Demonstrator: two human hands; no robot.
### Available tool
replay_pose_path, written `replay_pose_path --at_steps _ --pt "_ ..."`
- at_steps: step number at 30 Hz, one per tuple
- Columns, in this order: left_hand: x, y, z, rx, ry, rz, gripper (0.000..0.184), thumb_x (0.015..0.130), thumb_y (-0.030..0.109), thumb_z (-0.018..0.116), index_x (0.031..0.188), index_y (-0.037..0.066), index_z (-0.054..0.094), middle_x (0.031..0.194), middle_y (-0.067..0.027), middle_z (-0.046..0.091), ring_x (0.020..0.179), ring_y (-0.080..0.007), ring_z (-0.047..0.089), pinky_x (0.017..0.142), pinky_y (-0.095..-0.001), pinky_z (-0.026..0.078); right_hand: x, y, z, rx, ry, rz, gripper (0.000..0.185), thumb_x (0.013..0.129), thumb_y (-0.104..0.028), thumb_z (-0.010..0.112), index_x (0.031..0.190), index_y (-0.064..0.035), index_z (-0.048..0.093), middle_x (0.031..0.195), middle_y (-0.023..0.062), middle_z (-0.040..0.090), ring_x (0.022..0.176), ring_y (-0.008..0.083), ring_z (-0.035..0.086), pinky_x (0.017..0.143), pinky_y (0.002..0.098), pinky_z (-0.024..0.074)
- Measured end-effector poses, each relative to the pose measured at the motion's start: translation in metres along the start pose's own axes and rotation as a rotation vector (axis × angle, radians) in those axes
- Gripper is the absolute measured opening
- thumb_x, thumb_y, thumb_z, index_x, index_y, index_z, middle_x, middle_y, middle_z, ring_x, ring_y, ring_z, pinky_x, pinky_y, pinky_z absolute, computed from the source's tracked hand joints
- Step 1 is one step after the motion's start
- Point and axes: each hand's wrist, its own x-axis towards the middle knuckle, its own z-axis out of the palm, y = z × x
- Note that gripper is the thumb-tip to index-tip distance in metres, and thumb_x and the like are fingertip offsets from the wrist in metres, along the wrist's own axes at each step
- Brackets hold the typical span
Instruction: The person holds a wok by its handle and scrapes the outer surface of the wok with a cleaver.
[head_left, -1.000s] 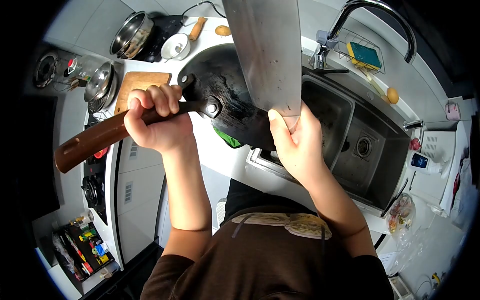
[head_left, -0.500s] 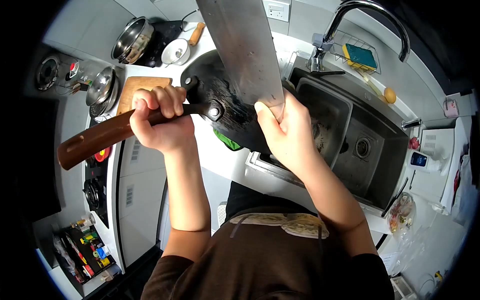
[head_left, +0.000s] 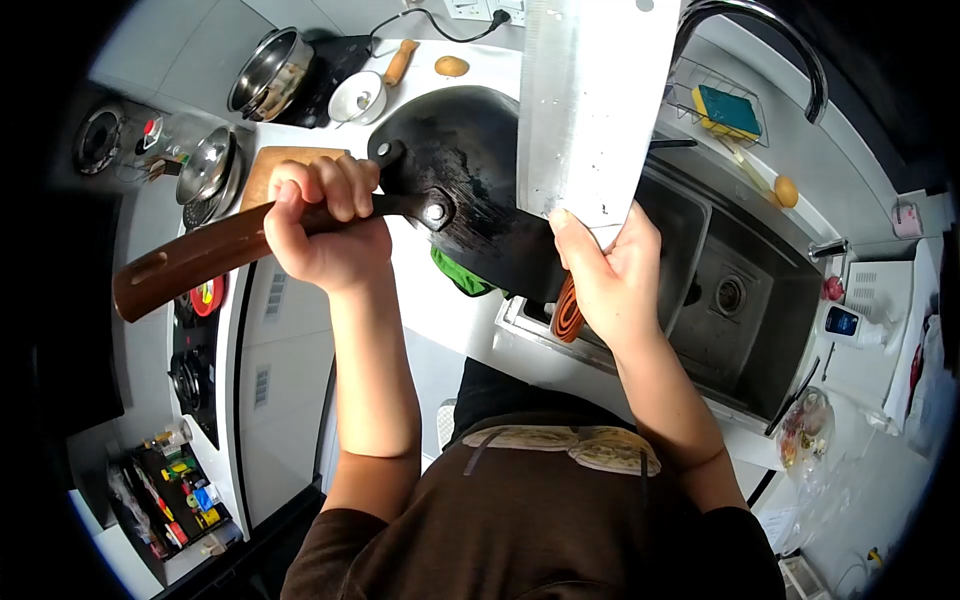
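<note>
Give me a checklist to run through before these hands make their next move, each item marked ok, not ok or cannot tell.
1. Left hand on the brown handle: ok, closed around it.
2. Right hand on the cleaver: ok, gripped at its near end, pointing forward.
3. Cleaver clean: not ok, its flat side is speckled.
4. Cleaver clear of the black pan: cannot tell, they overlap in this view.
5. Pan supported by the counter: cannot tell, any contact is hidden.
6. Pan's near rim unobstructed: not ok, a green item shows beside it.
</note>
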Motion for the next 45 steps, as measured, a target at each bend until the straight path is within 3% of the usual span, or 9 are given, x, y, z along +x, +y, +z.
replay_pose_path --at_steps 4,15,20,26,37,38,45 --pt "0.0 -0.001 -0.001 -0.008 0.009 0.004 0.022 0.077 0.031 0.042 0.064 0.013 0.039 0.049 0.0002 0.032 0.046 -0.0135 0.031 0.057 -0.0312 0.031 0.0 0.007 0.008 -0.061 -0.012 -0.167 0.016 0.083 -0.002 0.059 0.097 0.0061 0.055 0.086 0.0098 0.064 0.077 0.01 0.059 0.071 0.0253 0.0476" --pt "-0.001 -0.001 -0.002 -0.007 0.045 0.002 0.022 0.077 0.031 0.042 0.063 0.014 0.039 0.048 0.0007 0.033 0.046 -0.0131 0.033 0.058 -0.0313 0.031 0.002 0.007 0.01 -0.174 -0.02 -0.177 0.018 0.081 -0.002 0.06 0.097 0.0059 0.056 0.077 0.0105 0.064 0.069 0.0107 0.06 0.064 0.0265 0.0485" --pt "-0.005 -0.001 0.007 -0.011 0.21 0.025 0.023 0.076 0.028 0.044 0.061 0.014 0.036 0.048 -0.001 0.033 0.045 -0.0152 0.032 0.057 -0.0323 0.032 0.001 0.003 0.015 -0.269 0.007 -0.185 0.018 0.08 -0.002 0.059 0.096 0.0051 0.056 0.072 0.0099 0.063 0.061 0.0111 0.06 0.059 0.0268 0.0482" --pt "-0.011 0.0 0.007 -0.014 0.186 0.027 0.022 0.076 0.029 0.044 0.061 0.014 0.036 0.049 -0.0014 0.034 0.045 -0.0156 0.033 0.059 -0.0333 0.033 0.006 0.004 0.021 -0.244 0.009 -0.199 0.015 0.079 -0.004 0.06 0.092 0.0043 0.057 0.068 0.0113 0.063 0.057 0.0132 0.061 0.056 0.0264 0.0472" --pt "-0.005 -0.001 -0.001 0.002 0.155 0.033 0.023 0.076 0.03 0.043 0.062 0.014 0.037 0.049 -0.0013 0.034 0.046 -0.0158 0.035 0.06 -0.0342 0.037 -0.003 0.005 -0.005 -0.246 0.129 -0.085 0.013 0.079 -0.004 0.06 0.089 0.0037 0.058 0.071 0.0079 0.062 0.062 0.0097 0.056 0.059 0.0255 0.0455" --pt "-0.005 -0.001 -0.003 -0.001 0.161 0.021 0.023 0.077 0.03 0.043 0.062 0.014 0.037 0.05 -0.0013 0.034 0.046 -0.0159 0.035 0.06 -0.0345 0.037 -0.007 0.007 -0.01 -0.193 0.131 0.004 0.011 0.079 -0.003 0.06 0.089 0.0031 0.059 0.07 0.0068 0.062 0.062 0.0094 0.056 0.058 0.0251 0.045" --pt "-0.003 -0.001 -0.011 -0.02 0.135 0.006 0.025 0.079 0.031 0.044 0.061 0.014 0.039 0.049 -0.0007 0.034 0.046 -0.0157 0.035 0.062 -0.0358 0.041 -0.011 0.008 -0.004 -0.126 0.085 0.077 0.013 0.08 -0.006 0.06 0.089 0.0028 0.058 0.07 0.006 0.061 0.061 0.0095 0.055 0.058 0.0256 0.0447"
